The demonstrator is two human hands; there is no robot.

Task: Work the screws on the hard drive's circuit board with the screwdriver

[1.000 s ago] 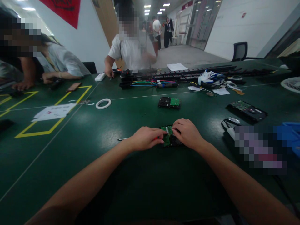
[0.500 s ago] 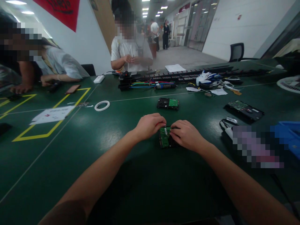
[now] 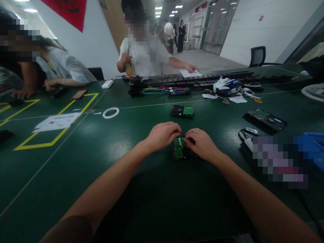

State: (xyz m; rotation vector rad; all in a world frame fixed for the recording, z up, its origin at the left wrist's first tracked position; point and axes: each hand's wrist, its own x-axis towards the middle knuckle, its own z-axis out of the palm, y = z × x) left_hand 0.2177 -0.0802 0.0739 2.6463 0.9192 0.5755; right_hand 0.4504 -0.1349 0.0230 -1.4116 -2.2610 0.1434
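A hard drive (image 3: pixel 179 152) lies flat on the green table, its green circuit board facing up. At its far left corner is my left hand (image 3: pixel 165 135), fingers curled and closed; a small bit of red shows between them, too little to name. My right hand (image 3: pixel 202 143) is over the right part of the drive, thumb and fingers pinched together above the board. What the pinch holds, if anything, is hidden. Just beyond my hands lies a second hard drive (image 3: pixel 182 111), board up.
A third hard drive (image 3: pixel 265 120) lies at right, near a blue item (image 3: pixel 312 146). Further back are gloves (image 3: pixel 225 84), coloured wires (image 3: pixel 157 90) and black rails (image 3: pixel 202 80). A white ring (image 3: pixel 110 113) and a paper sheet (image 3: pixel 57 122) lie left. A person (image 3: pixel 141 55) stands opposite.
My right hand's fingers have drawn closer together and lifted slightly over the board. My left hand is almost unmoved. The person opposite has reached one arm out to a paper.
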